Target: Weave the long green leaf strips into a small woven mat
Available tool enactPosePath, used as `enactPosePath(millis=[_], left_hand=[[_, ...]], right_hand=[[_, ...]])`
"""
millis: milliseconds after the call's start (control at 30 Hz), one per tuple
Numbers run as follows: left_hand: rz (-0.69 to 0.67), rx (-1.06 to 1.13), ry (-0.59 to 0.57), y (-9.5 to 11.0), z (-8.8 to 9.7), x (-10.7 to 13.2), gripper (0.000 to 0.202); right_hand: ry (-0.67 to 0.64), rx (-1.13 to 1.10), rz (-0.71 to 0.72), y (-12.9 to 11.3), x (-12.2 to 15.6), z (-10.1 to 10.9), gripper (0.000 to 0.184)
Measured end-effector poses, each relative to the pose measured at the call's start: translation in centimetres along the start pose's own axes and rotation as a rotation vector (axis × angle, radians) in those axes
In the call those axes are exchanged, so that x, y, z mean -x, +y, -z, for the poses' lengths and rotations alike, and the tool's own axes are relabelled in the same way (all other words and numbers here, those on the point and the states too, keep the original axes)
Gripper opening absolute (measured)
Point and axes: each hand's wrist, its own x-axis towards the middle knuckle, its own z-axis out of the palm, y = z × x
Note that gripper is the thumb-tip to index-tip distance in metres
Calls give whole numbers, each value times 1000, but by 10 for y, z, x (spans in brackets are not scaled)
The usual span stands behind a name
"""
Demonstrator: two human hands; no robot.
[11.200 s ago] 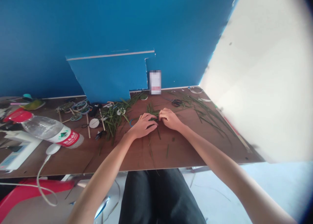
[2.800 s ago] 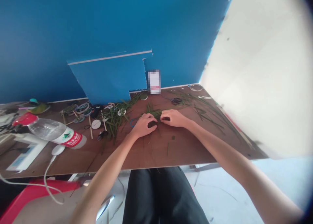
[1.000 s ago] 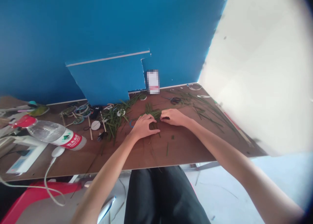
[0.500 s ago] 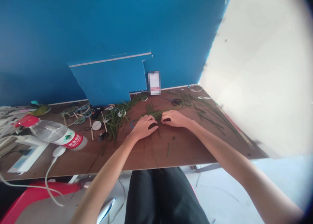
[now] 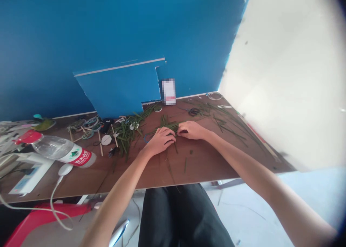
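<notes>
In my remote view, crossed green strips (image 5: 171, 125) lie well right of the bottle (image 5: 62, 148), many running sideways, just beyond the left hand (image 5: 161, 140); the right hand (image 5: 191, 130) is nearest their right end. Whether either hand's fingers clamp them, I cannot tell.

Soft light brightens the white wall (image 5: 283, 77); right corners darken.

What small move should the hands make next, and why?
Perhaps gently straighten the green strips with the right hand: it is curled at their edge, they point in different directions, and the left hand, at their near side, could steady them.
</notes>
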Motion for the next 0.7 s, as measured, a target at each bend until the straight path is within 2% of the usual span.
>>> enactPosePath(millis=[233, 433, 700], left_hand=[[-50, -112, -13, 2, -6, -2, 14], [4, -123, 6, 0, -14, -2, 18], [-31, -97, 19, -2, -7, -2, 12]], right_hand=[[6, -33, -16, -2, 0, 1, 13], [12, -16, -29, -3, 0, 2, 13], [10, -7, -27, -3, 1, 2, 12]])
